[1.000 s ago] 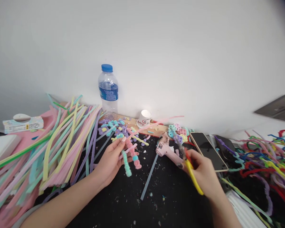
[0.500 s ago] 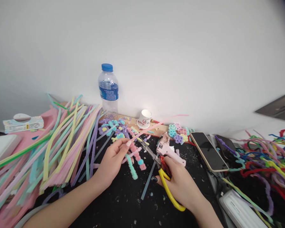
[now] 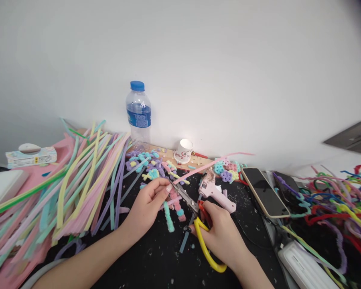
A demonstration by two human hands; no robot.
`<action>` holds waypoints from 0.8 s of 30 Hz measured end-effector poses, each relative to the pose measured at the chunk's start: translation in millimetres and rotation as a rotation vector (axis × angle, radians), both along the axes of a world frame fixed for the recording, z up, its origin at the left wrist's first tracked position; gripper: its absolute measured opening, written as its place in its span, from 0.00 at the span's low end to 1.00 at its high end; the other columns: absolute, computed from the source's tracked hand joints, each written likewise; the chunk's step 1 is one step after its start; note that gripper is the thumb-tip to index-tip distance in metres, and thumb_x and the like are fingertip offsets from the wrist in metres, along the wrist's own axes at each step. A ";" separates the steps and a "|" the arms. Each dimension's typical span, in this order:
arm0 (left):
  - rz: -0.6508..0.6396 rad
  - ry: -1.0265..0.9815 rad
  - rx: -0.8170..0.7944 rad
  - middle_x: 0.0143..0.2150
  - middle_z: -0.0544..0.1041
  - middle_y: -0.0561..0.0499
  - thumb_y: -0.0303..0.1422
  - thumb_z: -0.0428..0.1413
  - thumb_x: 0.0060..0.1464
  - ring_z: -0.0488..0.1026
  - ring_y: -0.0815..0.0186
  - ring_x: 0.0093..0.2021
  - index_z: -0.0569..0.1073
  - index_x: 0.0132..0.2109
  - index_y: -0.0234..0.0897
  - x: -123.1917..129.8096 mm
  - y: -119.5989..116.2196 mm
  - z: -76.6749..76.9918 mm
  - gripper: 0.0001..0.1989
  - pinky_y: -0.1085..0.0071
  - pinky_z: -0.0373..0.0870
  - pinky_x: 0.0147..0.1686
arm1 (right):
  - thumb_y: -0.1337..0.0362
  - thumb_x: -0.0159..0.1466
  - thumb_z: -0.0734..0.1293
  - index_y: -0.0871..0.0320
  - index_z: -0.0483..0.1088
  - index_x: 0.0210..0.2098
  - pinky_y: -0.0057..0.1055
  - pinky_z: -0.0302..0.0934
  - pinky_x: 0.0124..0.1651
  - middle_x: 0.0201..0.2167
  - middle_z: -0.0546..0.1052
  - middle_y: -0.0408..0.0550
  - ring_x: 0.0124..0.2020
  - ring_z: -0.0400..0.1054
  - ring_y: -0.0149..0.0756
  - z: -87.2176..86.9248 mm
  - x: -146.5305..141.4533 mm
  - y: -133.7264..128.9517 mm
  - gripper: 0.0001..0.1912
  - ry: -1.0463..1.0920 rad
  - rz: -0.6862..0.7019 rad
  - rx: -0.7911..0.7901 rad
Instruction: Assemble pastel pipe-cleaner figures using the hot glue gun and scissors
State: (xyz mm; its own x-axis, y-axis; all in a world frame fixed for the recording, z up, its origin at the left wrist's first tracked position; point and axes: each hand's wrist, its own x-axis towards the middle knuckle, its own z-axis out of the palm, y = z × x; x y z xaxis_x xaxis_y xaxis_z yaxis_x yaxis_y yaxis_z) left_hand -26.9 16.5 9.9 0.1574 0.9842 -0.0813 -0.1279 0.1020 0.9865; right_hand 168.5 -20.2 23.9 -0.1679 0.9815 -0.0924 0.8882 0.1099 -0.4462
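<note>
My left hand (image 3: 152,204) pinches one end of a pink pipe cleaner (image 3: 204,165), whose free length points up and to the right. In my right hand (image 3: 221,228) are scissors with yellow and red handles (image 3: 206,251); their blades (image 3: 185,196) reach the pink strip beside my left fingertips. Below the blades lie a twisted pink and blue piece (image 3: 178,206) and a mint twisted piece (image 3: 169,216). A pale pink glue gun (image 3: 217,193) rests just behind my right hand.
Many pastel pipe cleaners (image 3: 87,180) lie at the left. Behind stand a bottle (image 3: 138,114) and a paper cup (image 3: 183,151). Small flower shapes (image 3: 227,175), a phone (image 3: 266,192), a white power strip (image 3: 303,263) and bright pipe cleaners (image 3: 343,208) are at the right.
My right hand has moved left with the scissors, bringing the blades to the pink strip at my left fingers. My left hand and the strip have shifted slightly right.
</note>
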 end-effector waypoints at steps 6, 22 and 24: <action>-0.006 0.010 -0.007 0.27 0.69 0.57 0.35 0.52 0.56 0.65 0.71 0.29 0.69 0.36 0.38 0.2 -0.3 3.5 0.05 0.79 0.62 0.29 | 0.57 0.53 0.67 0.55 0.52 0.23 0.27 0.46 0.25 0.22 0.64 0.40 0.23 0.55 0.32 -2.6 0.2 -0.3 0.17 0.007 0.003 0.002; -0.027 -0.050 -0.061 0.24 0.67 0.58 0.36 0.53 0.55 0.66 0.72 0.24 0.68 0.34 0.37 1.0 -0.9 4.2 0.07 0.78 0.62 0.24 | 0.63 0.55 0.64 0.56 0.54 0.21 0.26 0.47 0.25 0.20 0.64 0.40 0.22 0.54 0.30 -1.1 -6.2 -2.6 0.13 0.075 0.022 -0.025; -0.041 -0.051 -0.085 0.24 0.67 0.58 0.38 0.52 0.55 0.68 0.71 0.23 0.67 0.35 0.38 1.1 -1.5 5.5 0.08 0.77 0.63 0.24 | 0.61 0.56 0.63 0.56 0.53 0.20 0.26 0.46 0.24 0.19 0.63 0.39 0.21 0.53 0.29 0.5 -5.8 -2.0 0.14 0.092 0.024 -0.028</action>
